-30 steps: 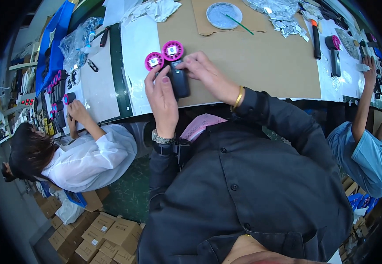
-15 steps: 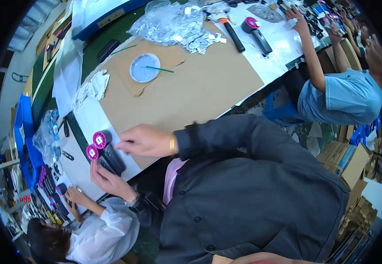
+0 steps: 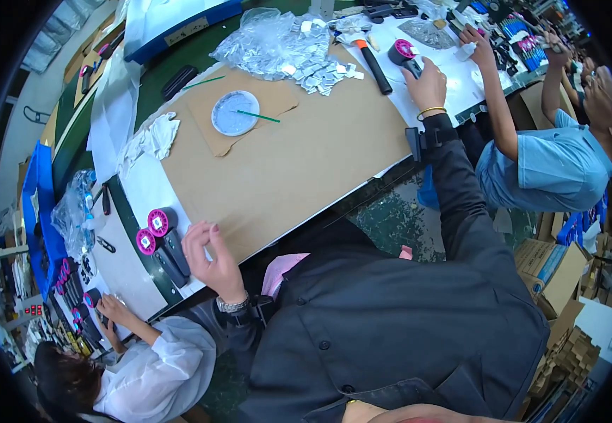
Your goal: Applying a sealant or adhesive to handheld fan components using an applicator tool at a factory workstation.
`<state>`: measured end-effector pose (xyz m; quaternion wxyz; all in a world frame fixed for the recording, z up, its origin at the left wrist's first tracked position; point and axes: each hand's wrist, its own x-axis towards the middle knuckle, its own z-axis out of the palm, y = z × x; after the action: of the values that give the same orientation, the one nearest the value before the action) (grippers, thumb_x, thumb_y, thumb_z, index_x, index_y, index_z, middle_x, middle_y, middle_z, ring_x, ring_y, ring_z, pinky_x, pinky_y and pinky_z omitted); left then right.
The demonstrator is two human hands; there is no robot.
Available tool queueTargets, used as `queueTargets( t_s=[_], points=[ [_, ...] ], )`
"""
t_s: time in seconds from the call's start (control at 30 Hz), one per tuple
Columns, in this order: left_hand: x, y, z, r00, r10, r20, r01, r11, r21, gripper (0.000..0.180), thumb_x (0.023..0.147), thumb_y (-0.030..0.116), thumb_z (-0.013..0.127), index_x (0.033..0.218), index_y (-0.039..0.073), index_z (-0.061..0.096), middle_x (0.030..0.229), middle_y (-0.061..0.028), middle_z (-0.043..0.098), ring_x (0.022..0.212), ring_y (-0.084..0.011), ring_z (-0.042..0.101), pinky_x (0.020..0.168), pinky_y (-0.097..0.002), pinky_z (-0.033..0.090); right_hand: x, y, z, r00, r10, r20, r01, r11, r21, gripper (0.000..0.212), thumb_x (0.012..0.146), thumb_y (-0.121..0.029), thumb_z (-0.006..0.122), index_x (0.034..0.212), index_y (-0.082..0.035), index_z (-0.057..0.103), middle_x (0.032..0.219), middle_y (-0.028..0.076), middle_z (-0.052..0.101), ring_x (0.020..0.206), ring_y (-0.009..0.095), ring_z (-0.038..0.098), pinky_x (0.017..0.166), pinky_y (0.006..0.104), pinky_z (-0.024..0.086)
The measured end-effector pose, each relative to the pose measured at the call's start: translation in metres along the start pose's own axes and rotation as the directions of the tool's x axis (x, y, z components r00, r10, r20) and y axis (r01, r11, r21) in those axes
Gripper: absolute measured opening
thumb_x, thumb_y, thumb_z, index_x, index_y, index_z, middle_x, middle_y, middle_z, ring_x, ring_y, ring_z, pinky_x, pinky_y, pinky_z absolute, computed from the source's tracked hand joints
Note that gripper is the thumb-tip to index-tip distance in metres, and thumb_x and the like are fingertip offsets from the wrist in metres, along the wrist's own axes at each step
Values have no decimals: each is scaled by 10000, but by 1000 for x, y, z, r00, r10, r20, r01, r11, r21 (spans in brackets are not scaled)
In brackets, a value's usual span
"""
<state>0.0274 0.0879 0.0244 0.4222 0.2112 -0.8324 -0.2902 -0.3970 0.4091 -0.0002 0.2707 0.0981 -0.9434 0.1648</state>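
Grasping pink-capped device w/ right hand; left hand beside two more.

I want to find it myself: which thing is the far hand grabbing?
Start at the big brown cardboard sheet covering the bench. Past its far right corner, on white paper, the person's right hand grips a black gadget with a round pink end. Beside it lies a long black stick with no pink.

Left hand near body, fingers curled; right hand stretched far out.
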Motion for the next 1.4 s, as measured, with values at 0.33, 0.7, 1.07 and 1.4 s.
queueTargets(
  t_s=[0.33,0.7,1.07,1.4],
  points=[
    [4,9,9,995,-52,89,49,998,30,78,935,25,723,994,-9,685,993,-139,708,977,-316,666,903,-403,508,-39,-61,-34,997,-65,30,41,863,503,615,895,-183,798,1423,14,549,1199,238,709,1086,351,704,931,413,551],
    [19,8,41,962,-177,207,215,960,-179,288,926,73,757,1182,-19,665,1047,-158,680,957,-341,671,860,-406,525,-189,-223,-68,757,-621,205,301,609,734,556,880,-85,769,1377,-40,526,1085,230,685,1021,413,666,888,468,536],
    [49,17,37,933,131,334,-167,982,83,459,830,136,835,1254,58,678,1127,-114,646,1017,-312,630,847,-416,530,-127,-224,-89,580,-665,471,151,656,740,283,892,-187,784,1087,-16,669,1027,178,705,893,380,683,766,441,541],
    [59,-5,57,897,105,429,-29,983,-179,349,824,68,810,1148,35,685,1028,-107,646,890,-284,622,761,-410,516,-98,-229,-49,703,-711,-13,568,550,613,318,859,-208,810,1087,-51,654,914,143,720,810,389,683,713,470,531]
  ],
)
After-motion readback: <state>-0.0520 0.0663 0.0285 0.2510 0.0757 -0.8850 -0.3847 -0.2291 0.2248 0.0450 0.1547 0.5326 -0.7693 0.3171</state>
